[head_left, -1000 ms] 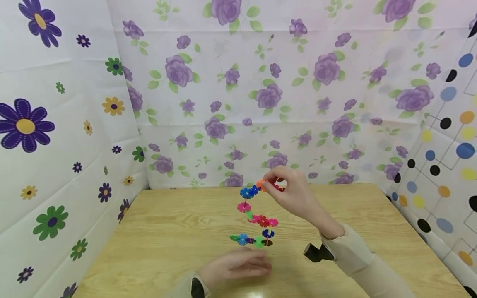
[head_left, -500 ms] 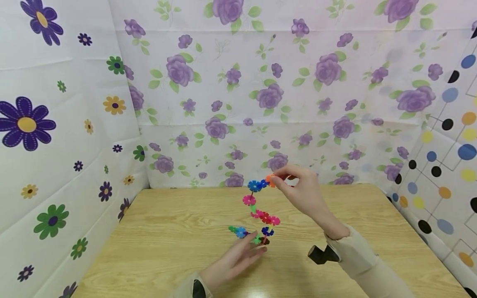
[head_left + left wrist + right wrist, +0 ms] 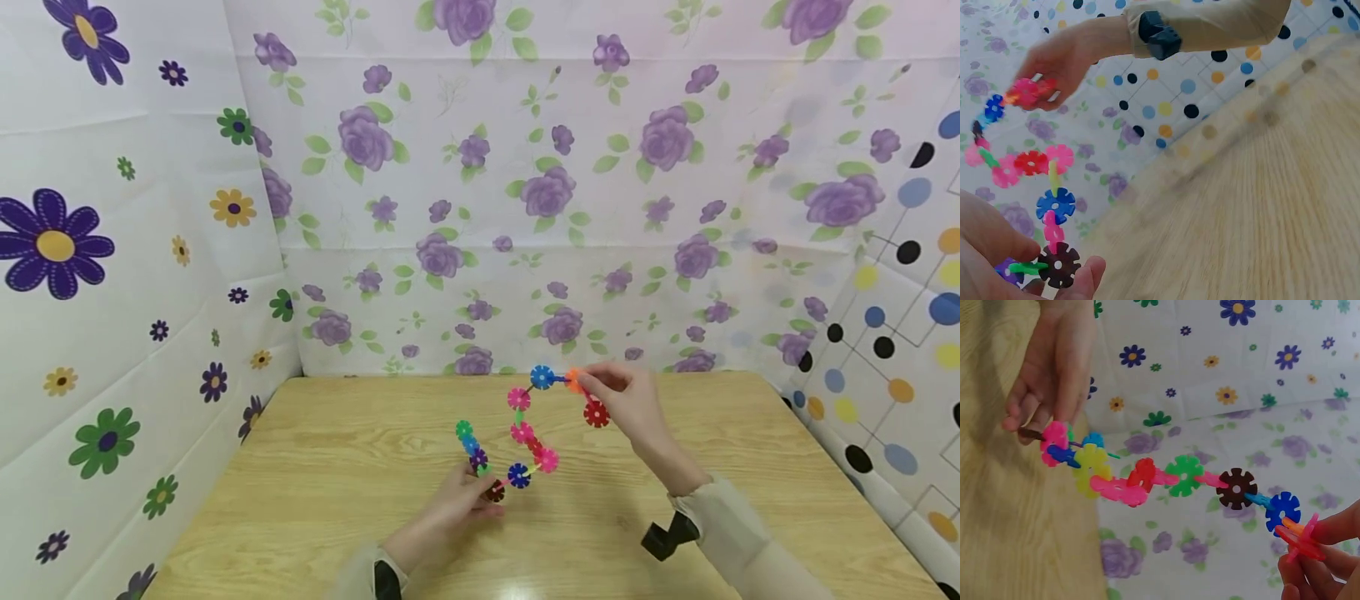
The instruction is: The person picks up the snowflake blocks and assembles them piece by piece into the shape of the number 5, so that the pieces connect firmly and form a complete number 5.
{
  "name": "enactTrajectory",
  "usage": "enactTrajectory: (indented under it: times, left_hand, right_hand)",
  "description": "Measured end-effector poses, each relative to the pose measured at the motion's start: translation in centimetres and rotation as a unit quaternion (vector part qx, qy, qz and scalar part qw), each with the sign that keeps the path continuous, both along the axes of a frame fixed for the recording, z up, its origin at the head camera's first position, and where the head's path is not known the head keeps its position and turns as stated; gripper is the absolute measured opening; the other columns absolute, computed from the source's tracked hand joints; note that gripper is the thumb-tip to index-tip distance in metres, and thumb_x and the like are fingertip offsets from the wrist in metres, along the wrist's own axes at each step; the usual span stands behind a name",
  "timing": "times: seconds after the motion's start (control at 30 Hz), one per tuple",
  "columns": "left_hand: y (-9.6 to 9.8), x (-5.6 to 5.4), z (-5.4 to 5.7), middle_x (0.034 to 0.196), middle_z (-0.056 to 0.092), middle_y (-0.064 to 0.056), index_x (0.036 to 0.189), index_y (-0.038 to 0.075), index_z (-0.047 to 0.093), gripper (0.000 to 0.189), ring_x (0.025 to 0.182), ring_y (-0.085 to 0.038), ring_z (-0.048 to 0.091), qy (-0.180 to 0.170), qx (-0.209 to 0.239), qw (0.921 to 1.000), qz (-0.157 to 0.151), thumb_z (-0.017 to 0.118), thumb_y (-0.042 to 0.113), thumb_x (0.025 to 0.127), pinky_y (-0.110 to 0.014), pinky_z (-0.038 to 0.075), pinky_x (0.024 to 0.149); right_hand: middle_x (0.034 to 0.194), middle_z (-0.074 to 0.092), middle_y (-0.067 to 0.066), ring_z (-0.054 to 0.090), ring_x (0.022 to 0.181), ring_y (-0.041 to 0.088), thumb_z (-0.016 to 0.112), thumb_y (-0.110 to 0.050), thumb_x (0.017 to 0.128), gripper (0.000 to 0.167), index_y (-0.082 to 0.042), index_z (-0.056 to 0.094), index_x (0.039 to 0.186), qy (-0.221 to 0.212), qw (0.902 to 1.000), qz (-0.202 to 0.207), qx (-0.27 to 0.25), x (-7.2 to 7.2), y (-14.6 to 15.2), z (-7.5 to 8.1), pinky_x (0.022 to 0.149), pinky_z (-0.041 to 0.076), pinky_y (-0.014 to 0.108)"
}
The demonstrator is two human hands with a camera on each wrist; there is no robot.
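A chain of interlocked plastic snowflake discs [image 3: 548, 460] in many colours winds between the two hands, above the table. My left hand [image 3: 448, 507] pinches its lower end near a dark brown disc [image 3: 1059, 265], thumb on one side and fingers on the other. Beyond that thumb, a short tail ending in a green disc [image 3: 464, 429] points up and away. Higher up at right, my right hand [image 3: 628, 404] pinches the chain at an orange disc [image 3: 573, 381]. A red disc [image 3: 597, 413] hangs just below those fingers. In the right wrist view, a blue disc [image 3: 1283, 510] lies beside the fingertips.
The wood-grain table [image 3: 330, 467] spreads beneath both hands. A cloth with purple roses [image 3: 442, 254] stands behind it, a flower-print cloth [image 3: 172, 350] at left and a dotted cloth [image 3: 896, 367] at right. A black wrist camera [image 3: 670, 535] sits on the right sleeve.
My left hand has risen from below the chain and taken hold of its lower end, swinging the tail upward. The right hand has shifted right, spreading the chain wider, and the red disc now shows.
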State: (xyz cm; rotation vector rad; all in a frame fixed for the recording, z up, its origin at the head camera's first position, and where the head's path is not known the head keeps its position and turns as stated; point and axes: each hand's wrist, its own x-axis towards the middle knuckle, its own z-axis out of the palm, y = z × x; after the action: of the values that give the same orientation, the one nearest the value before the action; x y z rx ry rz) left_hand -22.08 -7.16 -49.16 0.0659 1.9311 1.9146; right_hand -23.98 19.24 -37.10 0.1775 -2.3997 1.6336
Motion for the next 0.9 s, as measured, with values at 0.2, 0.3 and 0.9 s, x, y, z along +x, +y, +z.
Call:
enactTrajectory:
  times: [0.2, 0.3, 0.9]
  left_hand:
    - [-1.4, -1.2, -0.5, 0.095, 0.068, -0.02, 0.11, -0.007, 0.048, 0.024, 0.071, -0.014, 0.068, 0.049, -0.097, 0.9941, -0.007, 0.056, 0.012, 0.097, -0.03, 0.057, 0.068]
    - [-2.1, -1.7, -0.4, 0.087, 0.069, -0.015, 0.103, -0.002, 0.05, 0.016, 0.065, -0.012, 0.065, 0.073, -0.151, 0.9858, -0.002, 0.056, 0.011, 0.096, -0.028, 0.053, 0.061]
    - [-4.2, -6.4, 1.3, 0.056, 0.036, 0.004, 0.086, 0.007, 0.049, 0.011, 0.046, -0.007, 0.031, 0.243, -0.368, 0.893, -0.093, 0.056, 0.007, 0.094, -0.021, 0.025, 0.045]
  right_hand:
    - [0.096, 0.071, 0.002, 0.064, 0.084, 0.006, 0.065, -0.028, 0.093, 0.037, 0.001, 0.066, 0.115, -0.096, 0.9929, -0.015, -0.068, -1.0, 1.8, -4.3, 0.076, 0.053, 0.023]
    - [0.093, 0.069, -0.001, 0.063, 0.083, 0.006, 0.063, -0.025, 0.095, 0.037, 0.004, 0.062, 0.119, -0.149, 0.9847, -0.015, -0.09, -1.0, 2.5, -6.7, 0.077, 0.054, 0.025]
    - [0.082, 0.074, 0.01, 0.073, 0.075, 0.018, 0.065, -0.004, 0.087, 0.026, 0.012, 0.061, 0.107, -0.277, 0.9563, 0.086, -0.042, 1.0, 2.6, -13.7, 0.066, 0.058, 0.028]
